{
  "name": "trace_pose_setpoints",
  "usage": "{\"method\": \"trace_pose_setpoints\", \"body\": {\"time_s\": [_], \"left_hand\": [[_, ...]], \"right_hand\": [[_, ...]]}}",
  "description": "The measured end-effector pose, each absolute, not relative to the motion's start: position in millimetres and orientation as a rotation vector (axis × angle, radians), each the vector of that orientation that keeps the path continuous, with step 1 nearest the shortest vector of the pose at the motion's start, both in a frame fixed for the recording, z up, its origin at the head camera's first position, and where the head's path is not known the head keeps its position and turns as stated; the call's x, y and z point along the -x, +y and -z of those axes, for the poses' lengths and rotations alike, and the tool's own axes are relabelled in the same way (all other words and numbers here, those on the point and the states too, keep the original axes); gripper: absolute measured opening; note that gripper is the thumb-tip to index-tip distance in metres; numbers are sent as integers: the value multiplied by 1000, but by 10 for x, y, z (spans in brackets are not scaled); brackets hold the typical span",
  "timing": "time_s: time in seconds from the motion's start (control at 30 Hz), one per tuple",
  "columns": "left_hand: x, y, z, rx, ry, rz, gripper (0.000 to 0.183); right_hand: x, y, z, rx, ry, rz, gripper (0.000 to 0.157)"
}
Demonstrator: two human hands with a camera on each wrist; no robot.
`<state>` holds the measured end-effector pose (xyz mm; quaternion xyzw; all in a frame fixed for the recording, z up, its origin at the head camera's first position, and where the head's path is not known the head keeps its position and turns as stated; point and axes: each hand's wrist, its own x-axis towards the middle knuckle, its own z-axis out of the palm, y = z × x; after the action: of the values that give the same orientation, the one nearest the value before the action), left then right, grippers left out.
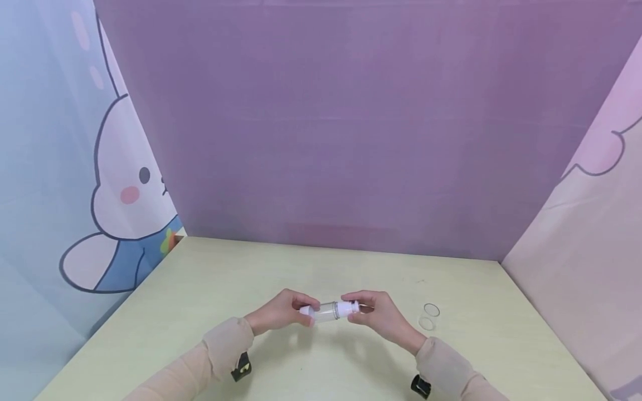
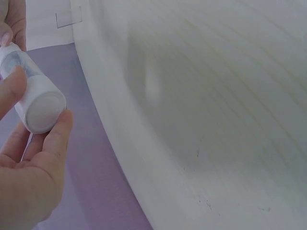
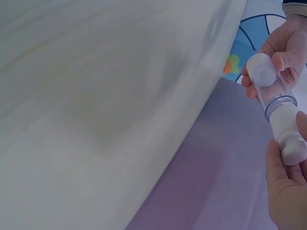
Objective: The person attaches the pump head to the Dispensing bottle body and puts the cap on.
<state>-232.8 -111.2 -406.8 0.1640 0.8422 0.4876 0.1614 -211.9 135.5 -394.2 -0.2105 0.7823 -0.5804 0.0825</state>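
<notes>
A slim pump bottle (image 1: 327, 312) with a see-through barrel, a white base and a white pump top lies sideways between both hands. My left hand (image 1: 281, 313) grips its base end, thumb and fingers on opposite sides; the round white bottom (image 2: 46, 112) faces the left wrist view. At the other end, my right hand (image 1: 383, 317) holds the white pump top (image 3: 287, 125) between thumb and fingers. Through the clear barrel (image 3: 277, 91), a pale disc shows inside near the base. To the right of my right hand, a clear open-ended cap (image 1: 429, 317) lies on the table.
The pale wood-grain table (image 1: 251, 267) carries the cap. A purple cloth (image 1: 321, 128) hangs along its back edge, and printed curtains (image 1: 130, 167) with a cartoon rabbit close off the left side. A plain pinkish curtain (image 1: 592, 250) stands at the right.
</notes>
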Motion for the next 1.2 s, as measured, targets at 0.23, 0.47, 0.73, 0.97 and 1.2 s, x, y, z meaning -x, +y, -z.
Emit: {"method": "trace_pose_setpoints", "body": {"time_s": [0.23, 0.47, 0.73, 0.97, 1.2], "left_hand": [[2315, -1115, 4049, -467, 2409, -1396, 32], [2305, -1108, 4022, -464, 2418, -1382, 31], [2285, -1102, 4032, -472, 2400, -1393, 32], [2308, -1110, 4060, -478, 2391, -1402, 32], [2324, -1118, 4084, -478, 2390, -1406, 32]], "right_hand": [[2128, 1350, 3945, 634, 2363, 1708, 36], [2126, 1345, 3943, 611, 2385, 1706, 36], [2112, 1352, 3960, 591, 2408, 1706, 33], [2133, 1363, 3984, 558, 2396, 1706, 32], [2147, 1356, 3994, 541, 2405, 1686, 32]]}}
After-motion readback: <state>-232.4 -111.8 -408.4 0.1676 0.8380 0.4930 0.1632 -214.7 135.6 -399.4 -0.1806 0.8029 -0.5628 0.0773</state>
